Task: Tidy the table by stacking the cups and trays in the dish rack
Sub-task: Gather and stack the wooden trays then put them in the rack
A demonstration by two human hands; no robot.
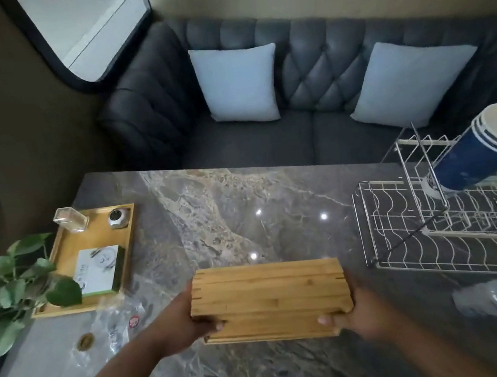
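Head view, looking down on a grey marble-patterned tabletop. Gripped between both hands, over the tabletop: a stack of flat rectangular bamboo trays. Left hand curled round the stack's left short end, right hand curled round the right end. Long axis running straight from one hand to the other. Off to the right of the right hand and a little beyond it, well apart from the stack: a white wire dish rack, holding a tilted stack of blue paper cups. Nearer the right hand than the left. Probably calls for a carry rightward, right end leading.
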